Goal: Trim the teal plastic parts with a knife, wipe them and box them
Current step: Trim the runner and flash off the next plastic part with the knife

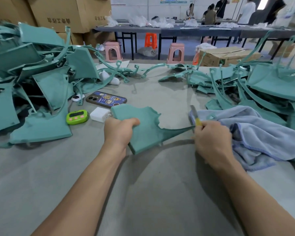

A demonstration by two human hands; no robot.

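My left hand [120,132] grips a teal plastic part [143,132] by its broad left end, thumb on top, holding it just above the grey table mat. The part narrows to a thin curved arm that points right. My right hand [211,138] holds a yellow-handled knife [195,117] with its blade up, right at the tip of that arm. A light blue cloth [255,133] lies crumpled beside and behind my right hand.
Heaps of teal parts rise at the left [34,82] and at the right [262,87]. A phone [106,99], a green timer [77,116] and a white charger [99,114] lie ahead of my left hand. Cardboard boxes [61,12], stools and people stand beyond.
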